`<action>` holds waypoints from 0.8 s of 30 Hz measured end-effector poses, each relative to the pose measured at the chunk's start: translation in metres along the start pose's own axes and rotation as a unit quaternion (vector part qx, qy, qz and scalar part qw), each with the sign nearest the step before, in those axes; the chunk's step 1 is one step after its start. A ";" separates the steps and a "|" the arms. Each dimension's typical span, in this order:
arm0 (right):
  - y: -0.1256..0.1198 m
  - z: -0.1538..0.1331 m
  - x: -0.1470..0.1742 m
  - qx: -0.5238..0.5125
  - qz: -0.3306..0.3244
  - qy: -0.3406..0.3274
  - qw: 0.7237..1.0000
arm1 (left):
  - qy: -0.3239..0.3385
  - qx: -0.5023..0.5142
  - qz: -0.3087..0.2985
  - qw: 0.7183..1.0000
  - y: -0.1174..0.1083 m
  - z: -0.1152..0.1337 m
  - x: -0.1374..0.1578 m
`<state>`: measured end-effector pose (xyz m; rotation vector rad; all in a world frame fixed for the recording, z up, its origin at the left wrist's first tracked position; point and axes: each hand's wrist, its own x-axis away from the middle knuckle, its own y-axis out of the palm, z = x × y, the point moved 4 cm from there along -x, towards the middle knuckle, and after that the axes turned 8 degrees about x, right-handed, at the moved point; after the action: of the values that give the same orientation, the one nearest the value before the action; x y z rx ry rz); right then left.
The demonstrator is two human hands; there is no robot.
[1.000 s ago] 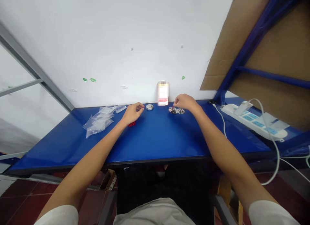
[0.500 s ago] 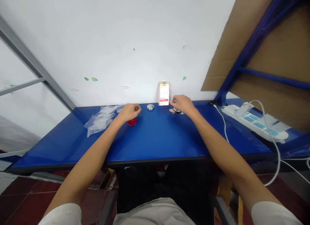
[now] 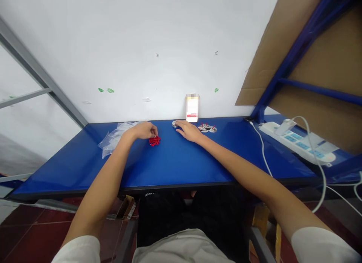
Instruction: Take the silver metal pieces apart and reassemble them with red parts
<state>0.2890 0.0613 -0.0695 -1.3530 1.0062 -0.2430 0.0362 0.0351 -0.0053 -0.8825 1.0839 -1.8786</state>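
My left hand (image 3: 145, 130) is bent down at the upper left edge of a pile of small red pieces (image 3: 154, 141). Its fingertips are pinched together, and whatever is between them is too small to make out. My right hand (image 3: 189, 131) reaches left across the table to a small stack of shiny round metal discs (image 3: 174, 124). Its fingers are stretched out with the tips at the stack's right side, and the thumb is held apart below. Right of that hand lie several loose metal discs (image 3: 209, 128) with red pieces standing up from them.
Clear plastic bags (image 3: 114, 138) lie left of my left hand on the blue table (image 3: 175, 163). A phone with a lit screen (image 3: 192, 109) leans on the wall behind my right hand. A white power strip (image 3: 299, 143) and white cables are at the right.
My right hand has moved left from the loose discs to the disc stack, uncovering the discs with red pieces. My left hand has shifted slightly left and down to the red pile.
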 end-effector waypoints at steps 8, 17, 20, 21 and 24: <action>-0.011 0.000 0.002 0.024 0.005 0.034 0.999 | 0.021 0.015 0.022 0.999 0.003 -0.009 -0.008; -0.031 0.023 0.004 0.092 0.000 0.102 0.991 | 0.051 0.077 0.027 0.995 0.004 -0.021 -0.012; -0.045 0.027 0.006 0.068 0.062 0.125 0.988 | 0.056 0.090 0.022 0.994 0.003 -0.022 -0.012; -0.049 0.027 0.007 0.053 0.082 0.132 0.986 | 0.054 0.086 0.020 0.995 0.004 -0.021 -0.011; -0.055 0.026 0.012 0.003 0.113 0.161 0.980 | 0.041 0.060 0.011 0.997 0.005 -0.018 -0.010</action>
<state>0.3365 0.0570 -0.0290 -1.2037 1.4184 -0.2989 0.0266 0.0490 -0.0187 -0.7274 1.0140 -1.9542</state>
